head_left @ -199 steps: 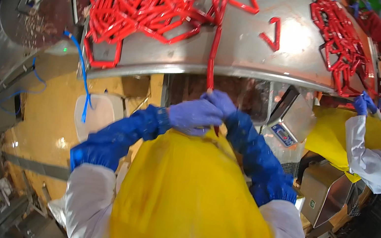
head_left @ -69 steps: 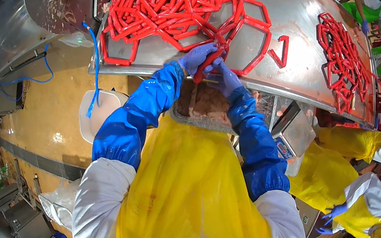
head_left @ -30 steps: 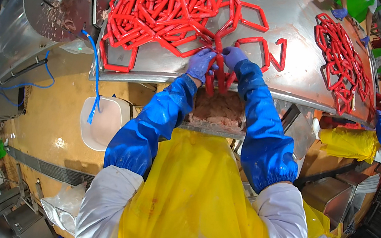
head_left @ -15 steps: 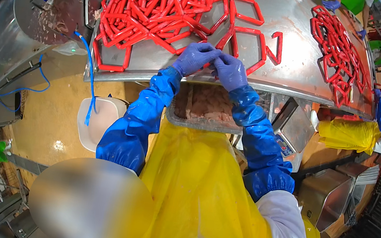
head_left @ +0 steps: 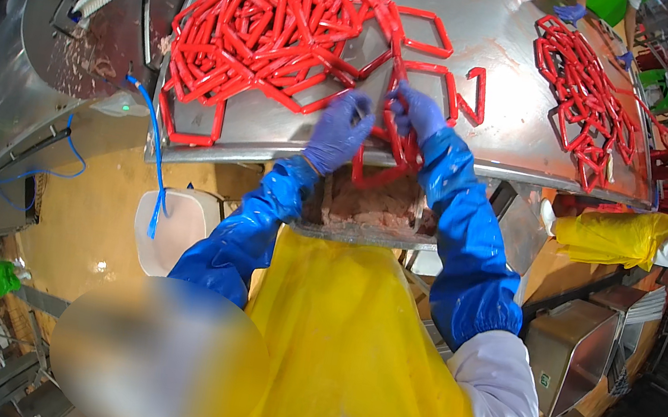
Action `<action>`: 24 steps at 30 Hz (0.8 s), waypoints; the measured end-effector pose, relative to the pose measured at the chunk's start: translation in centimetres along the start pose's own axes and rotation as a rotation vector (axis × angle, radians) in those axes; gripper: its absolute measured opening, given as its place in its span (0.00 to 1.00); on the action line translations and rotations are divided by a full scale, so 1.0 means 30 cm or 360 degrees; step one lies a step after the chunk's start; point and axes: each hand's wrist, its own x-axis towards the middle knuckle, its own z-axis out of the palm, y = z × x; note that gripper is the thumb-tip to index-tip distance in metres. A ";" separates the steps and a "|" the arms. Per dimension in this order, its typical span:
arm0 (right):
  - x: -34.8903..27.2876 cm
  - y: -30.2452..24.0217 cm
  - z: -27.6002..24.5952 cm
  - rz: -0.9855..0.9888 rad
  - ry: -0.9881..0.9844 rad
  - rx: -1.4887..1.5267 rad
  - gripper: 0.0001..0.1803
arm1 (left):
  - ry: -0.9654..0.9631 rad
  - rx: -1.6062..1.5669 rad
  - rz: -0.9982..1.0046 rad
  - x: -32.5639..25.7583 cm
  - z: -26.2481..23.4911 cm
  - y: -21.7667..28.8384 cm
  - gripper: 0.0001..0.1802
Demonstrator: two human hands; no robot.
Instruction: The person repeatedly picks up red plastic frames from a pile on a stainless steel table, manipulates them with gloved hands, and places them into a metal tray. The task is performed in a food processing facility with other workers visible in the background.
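Strings of red sausage links (head_left: 270, 32) lie heaped on the steel table (head_left: 515, 28) in front of me, joined end to end. My right hand (head_left: 419, 113), in a purple glove, is closed on part of a sausage string (head_left: 396, 144) at the table's near edge. Some of those links hang below it over the edge, slightly blurred. My left hand (head_left: 339, 132), gloved alike, is just left of them with curled fingers, a gap between thumb and forefinger, and nothing visible in it. Under the hanging links is a metal tray (head_left: 322, 230) of pale pink ground meat (head_left: 374, 206).
A second heap of red links (head_left: 583, 95) lies on the right, near a co-worker in a yellow apron (head_left: 618, 236). Another person's purple-gloved hand (head_left: 570, 14) is at the far side. A blue hose (head_left: 157, 124) hangs at the left above a white tub (head_left: 169, 226).
My hands have come apart: the left moved down and left, the right slightly right with the sausage string. Links now hang over the near edge. The co-worker's arm at right has risen.
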 end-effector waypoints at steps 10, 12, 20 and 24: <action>-0.138 0.010 0.071 -0.0567 0.0525 -0.2148 0.20 | -0.0734 0.0893 0.0595 0.235 0.034 -0.179 0.09; -0.098 0.016 0.071 -0.0330 0.0198 -0.2616 0.18 | -0.0958 0.1002 0.0835 0.206 0.022 -0.215 0.09; -0.048 0.194 -0.197 -0.0795 0.0947 0.0349 0.13 | -0.0526 0.1026 0.0987 0.078 -0.157 -0.204 0.27; -0.221 0.294 -0.086 -0.0923 0.1203 0.0357 0.13 | -0.0749 0.0299 0.0382 -0.095 0.267 -0.046 0.22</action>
